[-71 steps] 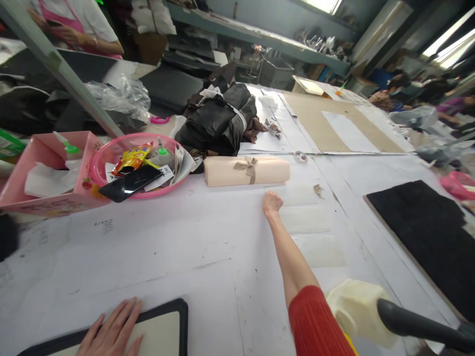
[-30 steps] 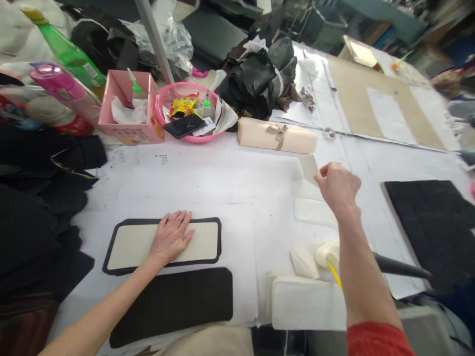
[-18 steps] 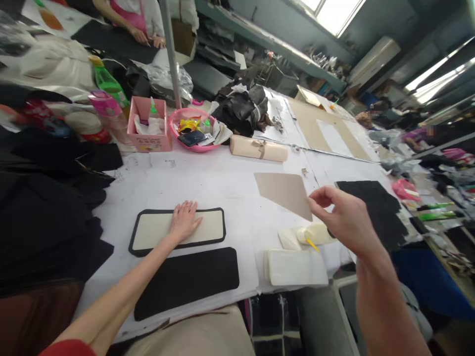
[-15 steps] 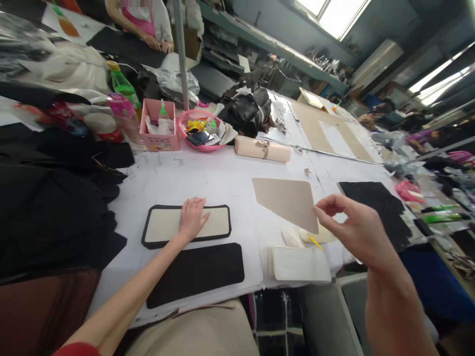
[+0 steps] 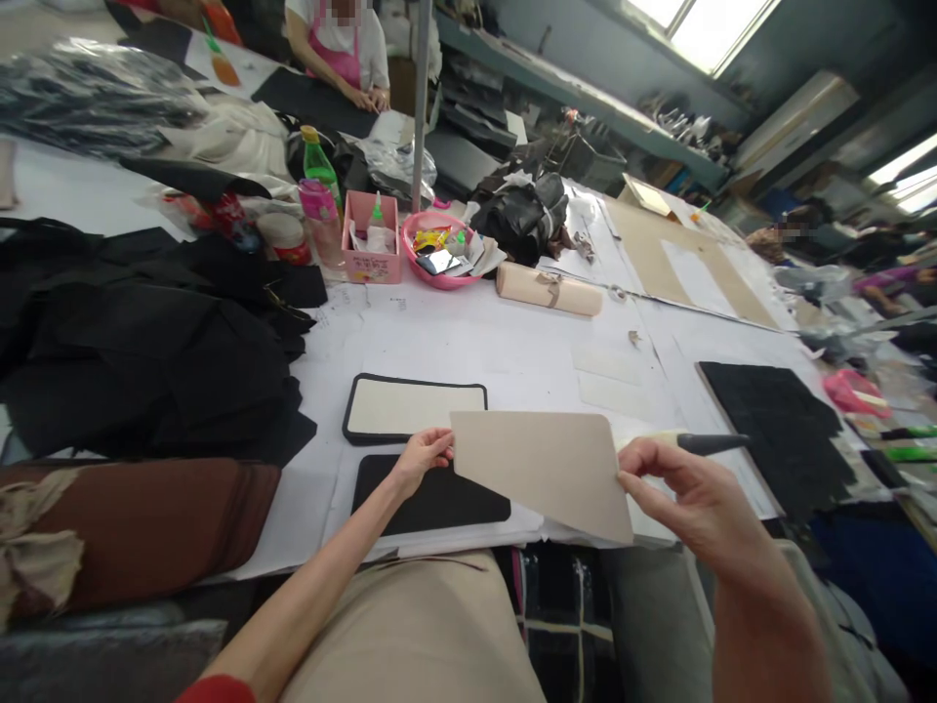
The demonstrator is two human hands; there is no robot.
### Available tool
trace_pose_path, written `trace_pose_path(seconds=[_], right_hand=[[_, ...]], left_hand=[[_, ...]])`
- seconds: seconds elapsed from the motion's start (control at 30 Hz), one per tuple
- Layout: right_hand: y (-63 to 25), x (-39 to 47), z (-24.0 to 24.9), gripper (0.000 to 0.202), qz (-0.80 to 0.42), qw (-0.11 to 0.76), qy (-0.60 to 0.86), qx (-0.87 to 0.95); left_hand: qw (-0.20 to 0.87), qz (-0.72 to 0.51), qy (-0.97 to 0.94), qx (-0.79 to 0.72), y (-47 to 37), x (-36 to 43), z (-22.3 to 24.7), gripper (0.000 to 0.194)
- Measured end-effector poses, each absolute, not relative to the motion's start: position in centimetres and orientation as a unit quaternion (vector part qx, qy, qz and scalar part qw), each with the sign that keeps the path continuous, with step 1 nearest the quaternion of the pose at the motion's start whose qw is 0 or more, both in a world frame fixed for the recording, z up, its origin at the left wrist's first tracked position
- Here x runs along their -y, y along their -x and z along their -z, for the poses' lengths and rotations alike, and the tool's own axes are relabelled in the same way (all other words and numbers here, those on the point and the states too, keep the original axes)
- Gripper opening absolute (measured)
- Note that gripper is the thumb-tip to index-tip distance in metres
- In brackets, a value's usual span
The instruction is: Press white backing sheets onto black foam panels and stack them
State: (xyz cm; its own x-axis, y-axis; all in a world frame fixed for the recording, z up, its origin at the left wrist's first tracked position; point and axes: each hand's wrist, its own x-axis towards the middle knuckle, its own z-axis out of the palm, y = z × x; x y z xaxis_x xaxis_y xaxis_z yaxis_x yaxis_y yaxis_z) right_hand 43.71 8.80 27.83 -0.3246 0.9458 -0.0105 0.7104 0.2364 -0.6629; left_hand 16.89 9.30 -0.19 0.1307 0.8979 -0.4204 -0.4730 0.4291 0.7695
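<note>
A flat beige-grey panel point(image 5: 542, 464) with a slanted lower edge is held up above the table's front part. My left hand point(image 5: 425, 457) pinches its left edge, and my right hand point(image 5: 670, 483) pinches its right edge. Behind my left hand lies a cream panel point(image 5: 417, 408) with a black border. A plain black panel point(image 5: 431, 496) lies nearer me, partly covered by my left hand and the beige-grey panel. White pieces beneath the held panel are mostly hidden.
Black material point(image 5: 146, 342) and a brown stack point(image 5: 146, 527) lie left. Behind are a pink box point(image 5: 372, 268), a pink basket point(image 5: 446, 280) and a beige roll point(image 5: 549, 290). A black stack point(image 5: 780, 430) lies right. A person point(image 5: 344, 59) works across the table.
My left hand has left the black-bordered panel and taken hold of the beige-grey panel's left edge. The beige-grey panel, still in my right hand, is nearer me. The view has shifted.
</note>
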Motion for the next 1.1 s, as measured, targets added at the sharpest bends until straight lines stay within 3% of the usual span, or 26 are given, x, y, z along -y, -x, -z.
trace_pose_path(seconds=[0.27,0.4,0.6,0.83,1.1], right_hand=[[-43.2,-8.7,-26.6,0.02,-0.337,0.196,0.55,0.738],[-43.6,-9.3,-24.9,0.023,-0.357,0.205,0.574,0.707],[-44.5,-10.2,-15.5,0.031,-0.42,0.217,0.612,0.634],[-44.8,-7.8,-1.9,0.027,-0.422,0.181,0.675,0.578],[-43.5,-6.2,1.0,0.021,-0.39,0.146,0.701,0.579]], left_hand=[[0.736,-0.479,-0.207,-0.431,-16.1,-7.6,0.8,0.036],[0.696,-0.49,-0.209,-0.48,-14.1,-6.5,0.0,0.034],[0.592,-0.463,-0.262,-0.606,-9.1,-2.7,-0.1,0.035],[0.572,-0.382,-0.212,-0.695,-6.8,2.2,2.2,0.048],[0.544,-0.361,-0.201,-0.73,-6.6,3.1,2.4,0.051]])
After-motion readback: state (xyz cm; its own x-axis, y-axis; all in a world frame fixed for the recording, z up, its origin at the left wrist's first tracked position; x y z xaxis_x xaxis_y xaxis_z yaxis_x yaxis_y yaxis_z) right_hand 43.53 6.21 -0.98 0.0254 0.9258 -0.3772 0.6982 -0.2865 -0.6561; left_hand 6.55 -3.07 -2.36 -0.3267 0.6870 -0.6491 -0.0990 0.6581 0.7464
